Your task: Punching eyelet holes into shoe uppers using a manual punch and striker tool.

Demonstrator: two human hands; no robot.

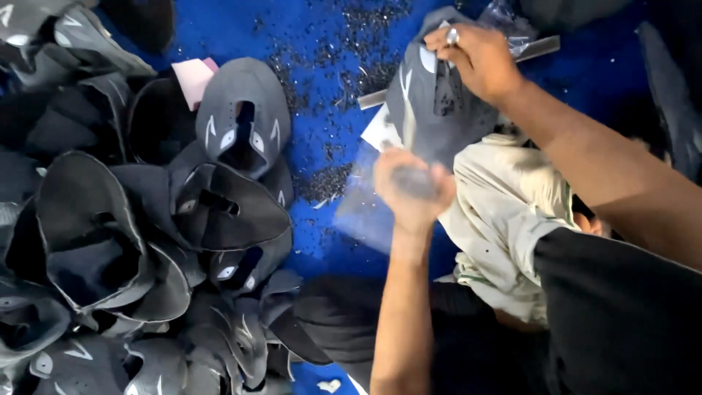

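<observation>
A dark grey shoe upper (439, 110) with light markings lies over a beige cloth on my lap. My right hand (475, 58) grips its far edge, a ring on one finger. My left hand (411, 186) is blurred and closed on the near edge of the same upper, over a clear plastic sheet (365, 212). A metal ruler (537, 48) lies under the upper at the back.
A large heap of dark grey shoe uppers (146, 234) fills the left side on a blue surface (322, 44). Small dark scraps (329, 80) are scattered across it. A pink paper slip (194, 77) sticks out of the heap. My beige cloth (504, 212) covers my knee.
</observation>
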